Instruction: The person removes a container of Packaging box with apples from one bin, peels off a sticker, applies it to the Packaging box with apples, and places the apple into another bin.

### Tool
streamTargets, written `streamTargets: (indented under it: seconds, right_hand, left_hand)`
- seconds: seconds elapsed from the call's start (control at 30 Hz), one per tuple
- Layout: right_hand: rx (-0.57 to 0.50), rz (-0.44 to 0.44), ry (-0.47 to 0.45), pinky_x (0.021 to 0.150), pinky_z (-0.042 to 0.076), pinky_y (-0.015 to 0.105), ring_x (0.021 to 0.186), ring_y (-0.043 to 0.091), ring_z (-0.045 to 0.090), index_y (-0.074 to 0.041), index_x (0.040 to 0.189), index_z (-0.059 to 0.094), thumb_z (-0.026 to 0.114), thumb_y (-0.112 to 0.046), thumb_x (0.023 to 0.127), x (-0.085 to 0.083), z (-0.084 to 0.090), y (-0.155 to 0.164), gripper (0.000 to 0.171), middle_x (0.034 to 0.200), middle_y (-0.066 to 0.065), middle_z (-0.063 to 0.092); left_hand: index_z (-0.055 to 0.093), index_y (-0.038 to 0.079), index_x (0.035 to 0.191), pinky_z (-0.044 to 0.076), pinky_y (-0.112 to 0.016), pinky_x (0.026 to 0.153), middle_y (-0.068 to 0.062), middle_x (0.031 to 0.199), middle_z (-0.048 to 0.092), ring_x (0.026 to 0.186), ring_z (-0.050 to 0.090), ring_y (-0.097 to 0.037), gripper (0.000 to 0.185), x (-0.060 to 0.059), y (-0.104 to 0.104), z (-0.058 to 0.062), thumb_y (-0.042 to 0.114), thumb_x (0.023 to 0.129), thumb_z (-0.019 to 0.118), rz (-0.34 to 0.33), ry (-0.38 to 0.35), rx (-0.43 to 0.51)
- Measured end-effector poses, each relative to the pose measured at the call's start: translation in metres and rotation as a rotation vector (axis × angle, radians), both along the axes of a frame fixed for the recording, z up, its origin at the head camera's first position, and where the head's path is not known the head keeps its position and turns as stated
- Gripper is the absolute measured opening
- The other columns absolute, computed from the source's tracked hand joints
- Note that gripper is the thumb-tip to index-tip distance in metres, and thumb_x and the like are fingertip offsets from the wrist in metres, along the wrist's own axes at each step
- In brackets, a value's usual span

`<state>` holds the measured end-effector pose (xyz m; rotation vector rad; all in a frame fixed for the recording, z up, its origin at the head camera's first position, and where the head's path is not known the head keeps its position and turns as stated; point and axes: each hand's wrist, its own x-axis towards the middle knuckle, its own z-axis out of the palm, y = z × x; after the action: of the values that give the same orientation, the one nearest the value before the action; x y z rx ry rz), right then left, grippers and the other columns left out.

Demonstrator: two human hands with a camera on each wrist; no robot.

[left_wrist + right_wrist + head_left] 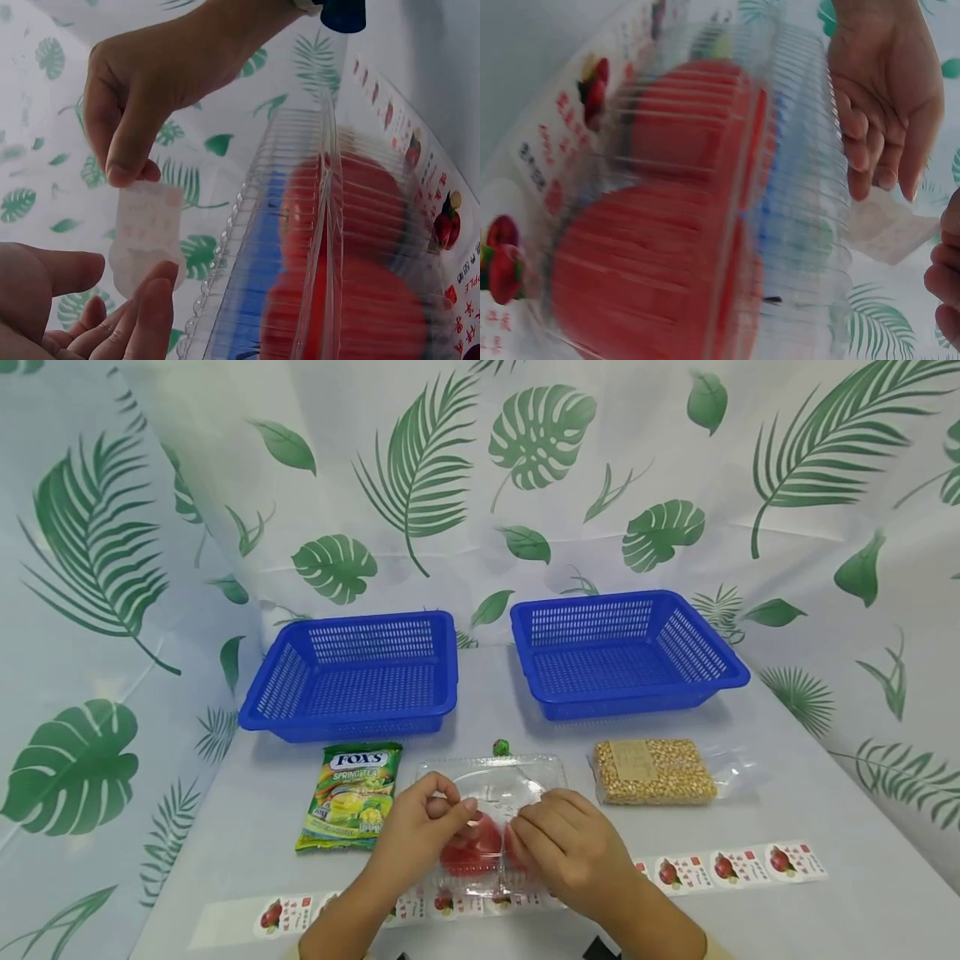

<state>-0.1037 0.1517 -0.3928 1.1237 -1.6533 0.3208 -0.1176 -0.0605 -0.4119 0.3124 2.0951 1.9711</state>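
Both hands pinch a small pale sticker (146, 232) above a ribbed clear clamshell box (491, 810) holding red apples (472, 847): left hand (416, 835), right hand (573, 847).

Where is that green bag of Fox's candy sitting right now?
In the head view the candy bag lies flat on the table's left side, in front of the left blue basket and beside the clear clamshell box.
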Motion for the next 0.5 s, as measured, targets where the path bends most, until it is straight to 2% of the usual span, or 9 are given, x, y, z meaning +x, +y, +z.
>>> streamTargets:
  seconds: [0.23, 0.33, 0.5]
  right_hand:
    - [0.094, 0.045, 0.031, 0.065, 0.055, 0.031, 0.065, 0.018, 0.063, -0.001, 0.077, 0.068, 0.053, -0.003, 0.092, 0.003, -0.005, -0.003, 0.022, 0.076, 0.006, 0.066]
    - [0.115, 0.056, 0.022, 0.068, 0.054, 0.03, 0.066, 0.016, 0.062, -0.002, 0.077, 0.067, 0.052, -0.002, 0.092, 0.002, -0.009, -0.004, 0.021, 0.076, 0.004, 0.065]
    - [0.137, 0.062, -0.026, 0.074, 0.055, 0.031, 0.067, 0.016, 0.062, -0.004, 0.076, 0.067, 0.053, -0.003, 0.093, 0.001, -0.018, -0.005, 0.022, 0.075, 0.002, 0.064]
  left_hand:
    - [0.05, 0.0, 0.092, 0.059, -0.038, 0.066, -0.015, 0.082, 0.071, 0.075, 0.071, -0.031, 0.025, -0.007, 0.003, -0.004, 0.014, 0.09, 0.07, 0.035, -0.013, 0.006]
    - [0.052, 0.001, 0.09, 0.058, -0.038, 0.062, -0.011, 0.077, 0.07, 0.071, 0.07, -0.029, 0.022, -0.011, 0.005, -0.005, 0.011, 0.088, 0.071, 0.052, 0.023, -0.051]
    - [0.056, 0.003, 0.089, 0.055, -0.031, 0.056, -0.006, 0.073, 0.065, 0.065, 0.063, -0.022, 0.017, -0.014, 0.008, -0.008, 0.009, 0.087, 0.072, 0.067, 0.125, -0.162]
